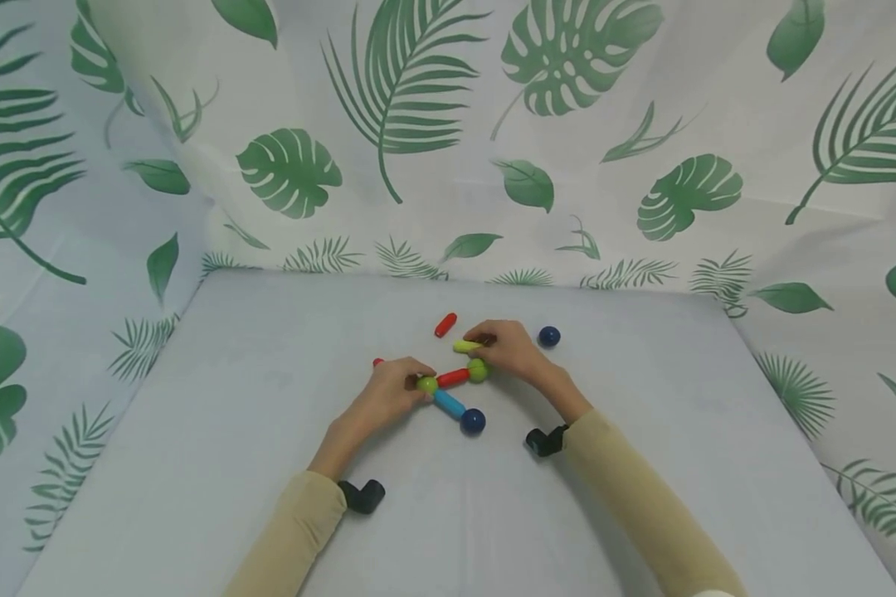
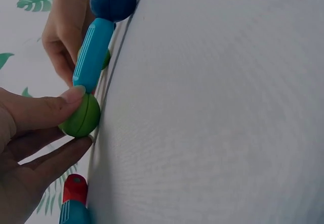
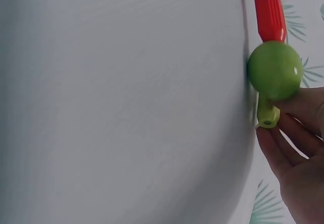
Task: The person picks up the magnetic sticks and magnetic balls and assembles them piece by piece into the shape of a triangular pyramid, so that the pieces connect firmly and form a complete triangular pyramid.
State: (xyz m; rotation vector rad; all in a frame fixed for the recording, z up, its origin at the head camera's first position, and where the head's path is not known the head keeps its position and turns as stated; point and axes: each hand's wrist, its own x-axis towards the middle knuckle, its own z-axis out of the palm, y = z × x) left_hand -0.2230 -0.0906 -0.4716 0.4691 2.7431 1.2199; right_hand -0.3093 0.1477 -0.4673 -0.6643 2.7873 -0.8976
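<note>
My left hand (image 1: pixel 397 391) pinches a green ball (image 2: pixel 83 117) between thumb and fingers. From that ball a light blue rod (image 1: pixel 450 404) runs to a dark blue ball (image 1: pixel 473 421). A red rod (image 1: pixel 454 378) links it to a second green ball (image 1: pixel 477 370). Just beyond that second ball, my right hand (image 1: pixel 511 347) holds a yellow-green rod (image 1: pixel 464 346) by its right end. In the right wrist view, thumb and fingertips grip this rod (image 3: pixel 268 115), partly hidden behind the green ball (image 3: pixel 276 71).
A loose red rod (image 1: pixel 445 324) lies farther back on the white table (image 1: pixel 284 332). Right of my right hand sits another dark blue ball (image 1: pixel 549 336). Beside my left hand are a red piece (image 2: pixel 75 187) and a blue piece (image 2: pixel 74 212), end to end. Leaf-patterned cloth (image 1: pixel 433 215) stands behind the table.
</note>
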